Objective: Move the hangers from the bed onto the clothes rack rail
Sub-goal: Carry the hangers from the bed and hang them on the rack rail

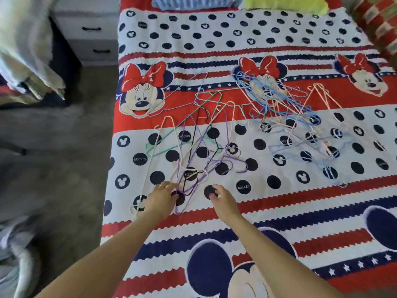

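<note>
Several thin wire hangers lie tangled on the bed (279,211), which has a red, white and navy cartoon-mouse cover. A near pile (194,145) holds purple, black, green and cream hangers. A farther pile (285,108) of blue, white and peach hangers lies to the right. My left hand (162,195) rests at the near end of the near pile, fingers curled down by the purple and black hooks; whether it grips them I cannot tell. My right hand (221,197) hovers just right of that pile, fingers loosely curled and holding nothing. The clothes rack rail is out of view.
A white drawer unit (90,33) stands left of the bed's far end. Hanging light clothes (23,46) blur the upper left. Grey floor (53,158) runs along the bed's left side. Pillows (283,2) and a checked cushion (378,24) sit at the bed's far end.
</note>
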